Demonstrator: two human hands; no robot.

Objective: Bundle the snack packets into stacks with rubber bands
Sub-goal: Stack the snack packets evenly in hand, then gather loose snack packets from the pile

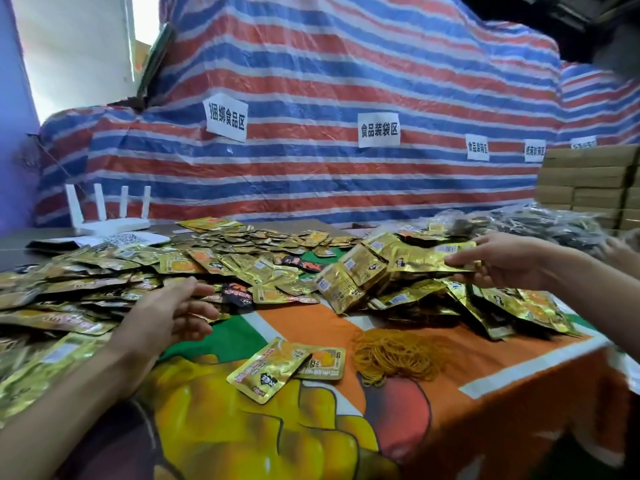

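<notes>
Tabletop [485,351] heaped with gold packets [242,265]; right hand [502,261] pinches a packet [426,259].

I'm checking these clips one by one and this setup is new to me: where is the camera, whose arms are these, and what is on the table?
There is no machine here: a person works with bare hands, and the single picture comes from a wide-angle camera on their head, looking forward and down. The left hand, fingers relaxed and empty, is stretched toward a heap of shiny gold foil snack packets on the orange and green printed tablecloth. The right hand pinches the end of a flat gold packet above a second heap. Near the front lie a loose pile of yellowish rubber bands and two separate packets. A white router with four antennas stands behind.
</notes>
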